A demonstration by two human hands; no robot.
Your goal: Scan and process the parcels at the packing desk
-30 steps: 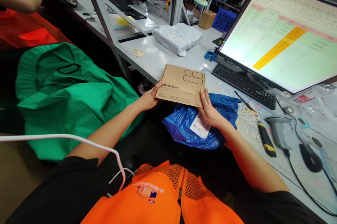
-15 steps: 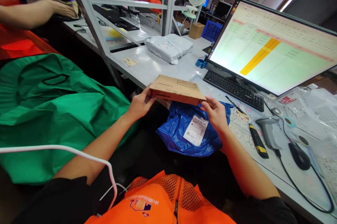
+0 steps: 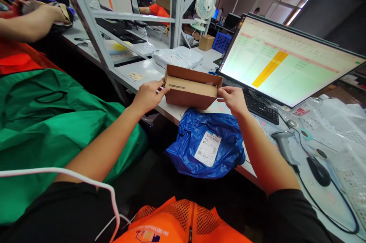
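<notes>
A brown cardboard box (image 3: pixel 191 100) is held up above the table edge, tilted so a long side faces me. A raised cardboard edge stands along its back, and a lighter panel with small dark print lies within. My left hand (image 3: pixel 150 96) grips the box's left end between thumb and fingers. At the right end, my right hand (image 3: pixel 233 98) pinches the corner. Just below the box, a crumpled blue plastic bag (image 3: pixel 183 151) with a white shipping label (image 3: pixel 208 149) hangs partly over the table edge. The box's underside is hidden.
To the right are a monitor (image 3: pixel 286 60), keyboard (image 3: pixel 261 107), barcode scanner (image 3: pixel 284 146) and mouse (image 3: pixel 318 170). A white plastic parcel (image 3: pixel 177 57) lies behind the box. Metal framing (image 3: pixel 94 37) and a green sack (image 3: pixel 57 121) stand left, near another person's arm (image 3: pixel 31 22).
Both hands have tipped the box, so its top no longer faces up and its long side with the inner panel shows. The blue bag is less covered by the right hand.
</notes>
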